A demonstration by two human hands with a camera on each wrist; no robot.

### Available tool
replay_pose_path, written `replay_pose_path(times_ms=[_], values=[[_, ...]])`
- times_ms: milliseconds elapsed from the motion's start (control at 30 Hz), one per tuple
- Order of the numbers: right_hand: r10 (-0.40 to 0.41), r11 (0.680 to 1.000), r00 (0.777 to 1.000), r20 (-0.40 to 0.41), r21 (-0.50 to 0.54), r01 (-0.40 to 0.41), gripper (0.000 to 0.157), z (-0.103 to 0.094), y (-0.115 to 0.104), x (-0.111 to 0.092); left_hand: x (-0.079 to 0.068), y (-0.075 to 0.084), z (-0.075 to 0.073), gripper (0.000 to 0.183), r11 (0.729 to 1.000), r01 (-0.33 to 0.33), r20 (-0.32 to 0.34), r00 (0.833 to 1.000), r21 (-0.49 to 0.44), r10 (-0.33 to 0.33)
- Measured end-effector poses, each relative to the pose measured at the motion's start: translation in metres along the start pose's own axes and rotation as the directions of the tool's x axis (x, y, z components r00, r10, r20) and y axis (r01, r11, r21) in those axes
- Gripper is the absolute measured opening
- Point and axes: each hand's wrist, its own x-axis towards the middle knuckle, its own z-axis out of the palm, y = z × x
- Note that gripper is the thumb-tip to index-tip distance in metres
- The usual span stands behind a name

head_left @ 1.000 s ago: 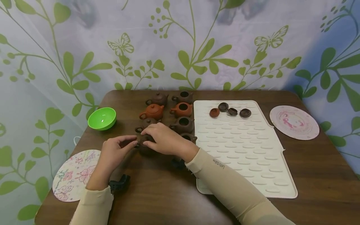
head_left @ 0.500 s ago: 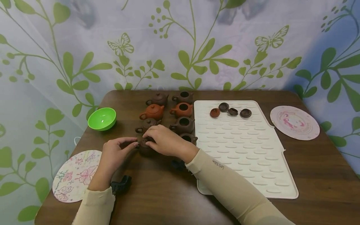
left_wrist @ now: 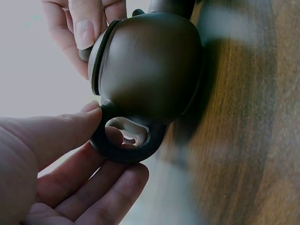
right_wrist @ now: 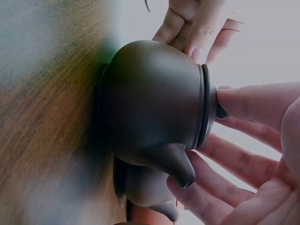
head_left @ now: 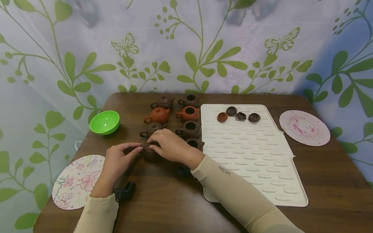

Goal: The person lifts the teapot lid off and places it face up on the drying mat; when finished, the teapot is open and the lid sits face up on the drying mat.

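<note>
A small dark brown teapot (left_wrist: 150,65) stands on the table under both hands, its lid (right_wrist: 209,110) seated on top. My left hand (head_left: 119,161) pinches the loop handle (left_wrist: 123,155) between thumb and fingers. With thumb and a finger, my right hand (head_left: 175,147) pinches the lid's knob (right_wrist: 221,111); its other fingers spread near the spout (right_wrist: 176,161). Behind this pot, in the same column, are a brown lidded teapot (head_left: 153,127), an orange lidded one (head_left: 158,115) and another brown lidded one (head_left: 163,102). My right hand partly hides the nearest pot in the head view.
To the right runs a column of lidless teapots, one orange (head_left: 186,117). Several small lids (head_left: 254,117) lie on a white mat (head_left: 247,168). A green bowl (head_left: 105,123) and a patterned round mat (head_left: 75,184) are at left, a pink round mat (head_left: 304,127) at far right.
My right hand has shifted slightly right over the nearest teapot since a second ago, and then stays there. My left hand stays at the handle. The other pots and lids have not moved.
</note>
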Motion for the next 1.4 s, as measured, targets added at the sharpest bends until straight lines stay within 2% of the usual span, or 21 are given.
replay_pose_path(times_ms=[267, 733, 1100, 1400], values=[[0.018, 1.000, 1.000, 0.004, -0.003, -0.018, 0.023, 0.0009, -0.0019, -0.0004, -0.0008, -0.0017, 0.0009, 0.020, 1.000, -0.018, -0.003, 1.000, -0.005, 0.018], [-0.013, 1.000, 1.000, -0.011, 0.007, 0.013, 0.022, -0.0003, -0.0007, 0.0019, -0.0002, -0.0020, 0.0024, 0.016, 0.998, -0.060, -0.038, 0.997, 0.017, 0.061], [-0.005, 0.999, 1.000, -0.014, 0.035, 0.005, 0.022, -0.0022, -0.0007, 0.0007, -0.0007, -0.0005, 0.0026, 0.017, 0.999, -0.045, -0.027, 0.999, 0.012, 0.046], [-0.021, 0.998, 0.998, -0.061, 0.062, 0.025, 0.021, -0.0040, -0.0004, 0.0008, -0.0006, -0.0005, 0.0022, 0.017, 0.999, -0.038, -0.021, 0.999, 0.010, 0.038]])
